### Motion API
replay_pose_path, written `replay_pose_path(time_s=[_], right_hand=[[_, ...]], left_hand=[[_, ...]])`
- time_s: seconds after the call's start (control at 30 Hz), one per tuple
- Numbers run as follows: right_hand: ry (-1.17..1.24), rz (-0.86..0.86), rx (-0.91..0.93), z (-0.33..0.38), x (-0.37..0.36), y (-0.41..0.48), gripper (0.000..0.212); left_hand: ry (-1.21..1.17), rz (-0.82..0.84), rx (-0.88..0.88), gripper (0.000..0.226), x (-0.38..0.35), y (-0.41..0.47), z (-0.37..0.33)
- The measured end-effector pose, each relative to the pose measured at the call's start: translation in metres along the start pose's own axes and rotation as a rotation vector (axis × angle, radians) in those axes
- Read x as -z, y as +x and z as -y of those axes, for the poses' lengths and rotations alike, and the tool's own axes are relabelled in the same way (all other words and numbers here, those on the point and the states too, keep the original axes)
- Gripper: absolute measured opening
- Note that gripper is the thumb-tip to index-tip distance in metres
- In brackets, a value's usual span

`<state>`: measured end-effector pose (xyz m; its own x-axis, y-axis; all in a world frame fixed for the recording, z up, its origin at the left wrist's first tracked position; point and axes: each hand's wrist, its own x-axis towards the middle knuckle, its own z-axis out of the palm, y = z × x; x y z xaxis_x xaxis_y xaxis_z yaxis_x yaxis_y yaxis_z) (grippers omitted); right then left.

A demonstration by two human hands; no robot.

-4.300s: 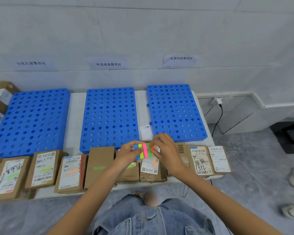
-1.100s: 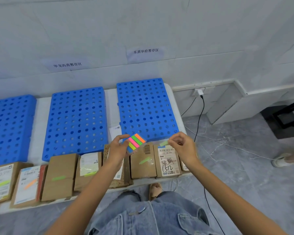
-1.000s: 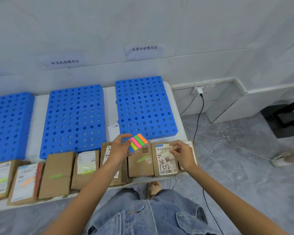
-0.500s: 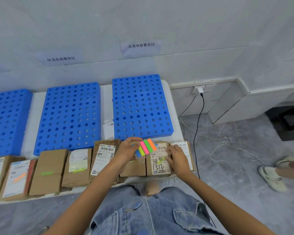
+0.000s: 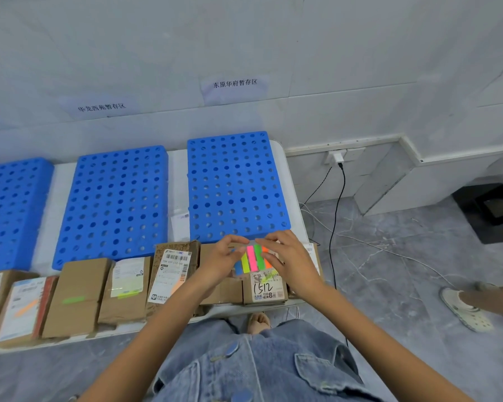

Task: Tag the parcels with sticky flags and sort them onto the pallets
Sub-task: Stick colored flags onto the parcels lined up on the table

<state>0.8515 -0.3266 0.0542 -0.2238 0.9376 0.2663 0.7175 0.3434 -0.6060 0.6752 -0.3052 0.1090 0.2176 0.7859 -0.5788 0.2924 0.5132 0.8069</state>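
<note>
Holding the pad of sticky flags (image 5: 251, 258) just in front of the near edge of the right pallet (image 5: 235, 187), the left hand (image 5: 219, 261) pinched the pad's left side between thumb and curled fingers. The right hand (image 5: 292, 264) closed its curled fingers on the pad's right side at the orange strip; whether one flag was pinched free could not be told. Directly below the pad, in front of the right pallet, lay the parcel marked 1512 (image 5: 265, 288), a green flag (image 5: 269, 274) on its label. Further parcels ran leftward from it along the table (image 5: 177, 169) edge, among them a barcode-labelled parcel (image 5: 172, 271) bearing an orange flag and a plain brown parcel (image 5: 76, 297) bearing a green one. Left of the right pallet stood the middle pallet (image 5: 114, 198) and the left pallet (image 5: 9, 210); every parcel lay on the table in front of the pallets.
</note>
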Motion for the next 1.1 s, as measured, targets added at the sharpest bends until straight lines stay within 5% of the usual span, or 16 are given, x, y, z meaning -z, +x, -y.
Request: replay_pose_path(time_s=[0.33,0.7,1.1], right_hand=[[-0.048,-0.152,0.016,-0.003,0.011,-0.008,0.020],[0.089,-0.051,-0.115,-0.012,0.018,-0.012,0.014],[0.660,-0.106,-0.615,-0.021,0.030,-0.033,0.012]], left_hand=[[-0.086,-0.001,0.017,0.018,-0.011,0.001,0.000],[-0.031,-0.002,0.003,0.015,-0.013,0.013,-0.001],[-0.092,-0.179,0.087,0.014,-0.001,0.028,0.016]])
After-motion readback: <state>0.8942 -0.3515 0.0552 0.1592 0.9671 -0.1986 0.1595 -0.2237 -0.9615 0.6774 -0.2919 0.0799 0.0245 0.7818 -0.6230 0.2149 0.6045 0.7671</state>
